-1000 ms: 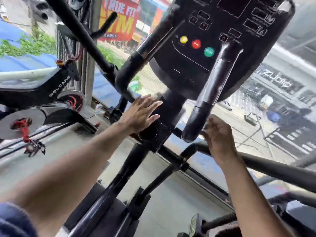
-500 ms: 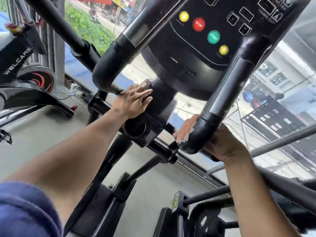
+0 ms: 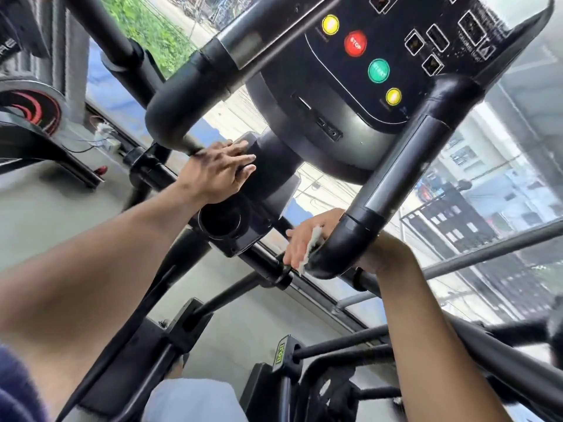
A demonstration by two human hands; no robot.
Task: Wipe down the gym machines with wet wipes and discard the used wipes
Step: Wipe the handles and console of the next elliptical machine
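A black elliptical machine fills the view, its console [image 3: 396,56] with yellow, red and green buttons overhead. My right hand [image 3: 307,239] curls round the lower bend of the right handlebar [image 3: 344,248] from behind, pressing a white wet wipe [image 3: 312,246] against it. Part of that hand is hidden behind the bar. My left hand [image 3: 219,175] lies with straight fingers on the black centre column housing [image 3: 268,184] just below the left handlebar [image 3: 189,95].
A spin bike [image 3: 30,111] stands at the far left by the window. Black frame tubes and a pedal arm [image 3: 335,345] cross below my arms. Large glass panes [image 3: 502,178] lie straight ahead. Grey floor [image 3: 61,208] shows at left.
My right hand has come up behind the right handlebar's bend and wrapped round it with the wipe. The view has drawn closer to the console. My left hand stays on the column.
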